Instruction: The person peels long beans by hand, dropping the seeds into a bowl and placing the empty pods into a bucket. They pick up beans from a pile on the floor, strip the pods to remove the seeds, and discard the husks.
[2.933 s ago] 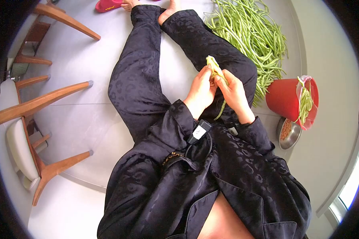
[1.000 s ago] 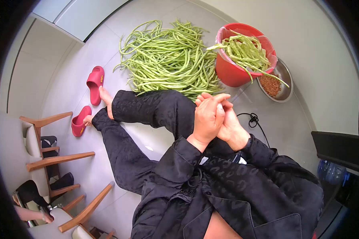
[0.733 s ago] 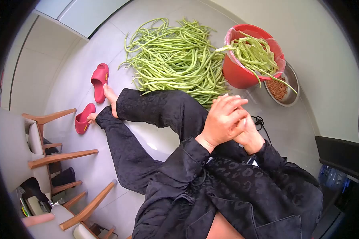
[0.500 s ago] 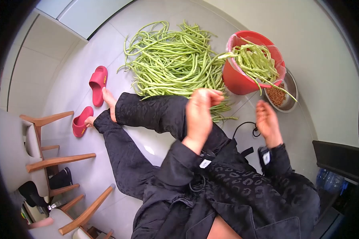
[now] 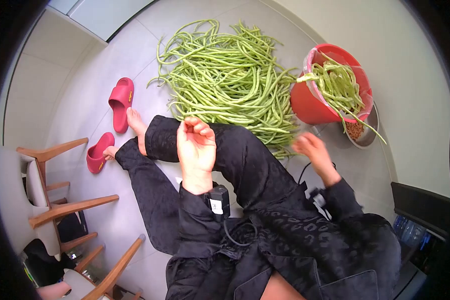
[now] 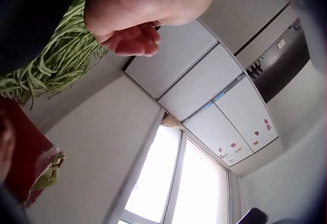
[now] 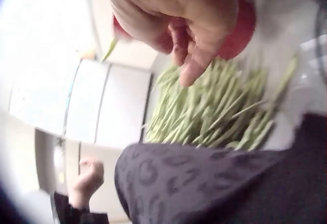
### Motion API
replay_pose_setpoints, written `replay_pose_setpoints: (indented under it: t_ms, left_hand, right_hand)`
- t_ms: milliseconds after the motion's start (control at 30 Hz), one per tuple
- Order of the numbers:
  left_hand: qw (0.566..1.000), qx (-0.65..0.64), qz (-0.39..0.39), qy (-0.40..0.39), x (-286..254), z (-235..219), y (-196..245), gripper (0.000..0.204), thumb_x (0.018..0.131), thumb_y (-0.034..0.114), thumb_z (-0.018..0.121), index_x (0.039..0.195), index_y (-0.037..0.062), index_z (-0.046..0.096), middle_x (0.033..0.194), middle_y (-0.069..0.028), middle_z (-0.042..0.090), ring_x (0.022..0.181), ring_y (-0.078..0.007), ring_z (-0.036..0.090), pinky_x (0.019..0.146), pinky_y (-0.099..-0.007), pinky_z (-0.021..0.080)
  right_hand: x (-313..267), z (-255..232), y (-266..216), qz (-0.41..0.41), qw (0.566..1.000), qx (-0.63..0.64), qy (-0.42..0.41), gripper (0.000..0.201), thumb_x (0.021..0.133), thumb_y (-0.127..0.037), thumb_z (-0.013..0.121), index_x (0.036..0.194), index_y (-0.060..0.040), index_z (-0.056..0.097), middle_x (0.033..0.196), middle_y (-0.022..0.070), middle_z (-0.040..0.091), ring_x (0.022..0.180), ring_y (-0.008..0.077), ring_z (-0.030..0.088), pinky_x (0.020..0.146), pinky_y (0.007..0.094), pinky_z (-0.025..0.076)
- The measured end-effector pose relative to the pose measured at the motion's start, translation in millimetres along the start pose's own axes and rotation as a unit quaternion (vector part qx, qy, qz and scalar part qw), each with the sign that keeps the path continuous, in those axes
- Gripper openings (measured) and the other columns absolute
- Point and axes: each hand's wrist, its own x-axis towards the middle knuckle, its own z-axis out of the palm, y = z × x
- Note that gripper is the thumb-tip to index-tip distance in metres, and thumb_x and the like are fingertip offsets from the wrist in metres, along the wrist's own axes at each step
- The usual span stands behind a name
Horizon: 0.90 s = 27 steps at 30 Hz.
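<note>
My left hand is raised over the near leg, palm up, fingers loosely curled and holding nothing. In the left wrist view its fingers bend inward around an empty palm. Blurred in the head view, my right hand hovers by the near edge of a large heap of long green beans. The right wrist view has that hand above the heap, fingers loosely bent with nothing between them. Beyond it stands a red bucket, lined with clear plastic and filled with split, pale green pods.
A metal bowl of small brown beans is partly hidden behind the bucket. Pink slippers lie by the bare feet. Wooden chair legs stand at left. A thin black cord runs near the right sleeve.
Earlier, both hands held pale green pods together; then they were clasped without visible pods. Now the hands are apart, the left moved leftward. The view has turned toward the bean heap.
</note>
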Motion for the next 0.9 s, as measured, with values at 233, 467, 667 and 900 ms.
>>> replay_pose_setpoints:
  t_ms: [233, 467, 667, 900]
  left_hand:
    - [1.000, -0.021, -0.001, 0.009, -14.5, -6.3, 12.6, 0.016, 0.090, 0.018, 0.041, 0.083, 0.0088, 0.051, 0.075, 0.0000, 0.054, 0.062, -0.0110, 0.048, 0.057, -0.0248, 0.043]
    - [0.999, -0.020, 0.013, 0.043, -22.9, -17.5, 17.1, 0.016, 0.090, 0.018, 0.042, 0.081, 0.0091, 0.052, 0.075, 0.0002, 0.053, 0.062, -0.0106, 0.047, 0.057, -0.0248, 0.042]
    - [0.998, -0.022, 0.007, 0.050, -20.4, -20.0, 16.9, 0.016, 0.090, 0.018, 0.042, 0.080, 0.0090, 0.051, 0.074, 0.0000, 0.053, 0.062, -0.0115, 0.048, 0.057, -0.0252, 0.042]
    - [0.998, -0.024, 0.018, 0.054, -33.9, -28.0, 21.7, 0.016, 0.090, 0.017, 0.042, 0.080, 0.0079, 0.051, 0.074, -0.0003, 0.053, 0.062, -0.0121, 0.048, 0.057, -0.0253, 0.042]
  right_hand:
    - [261.9, 105.4, -49.7, -0.254, 0.823, -0.508, -0.005, 0.025, 0.083, -0.021, 0.050, 0.097, -0.0034, 0.061, 0.097, 0.0137, 0.061, 0.094, 0.0278, 0.056, 0.081, 0.0396, 0.043]
    - [268.4, 106.9, -66.4, -0.128, 0.725, -0.675, -0.050, 0.030, 0.075, -0.028, 0.061, 0.097, -0.0092, 0.064, 0.103, 0.0115, 0.059, 0.106, 0.0324, 0.044, 0.092, 0.0451, 0.032]
    - [214.3, 98.1, -28.8, -0.294, 0.802, -0.517, -0.055, 0.018, 0.070, -0.018, 0.063, 0.085, -0.0093, 0.059, 0.101, 0.0072, 0.056, 0.099, 0.0313, 0.045, 0.087, 0.0437, 0.034]
    - [138.6, 104.3, -8.8, -0.353, 0.795, -0.478, 0.121, 0.019, 0.068, -0.015, 0.065, 0.081, -0.0063, 0.055, 0.110, 0.0075, 0.052, 0.109, 0.0294, 0.040, 0.088, 0.0419, 0.033]
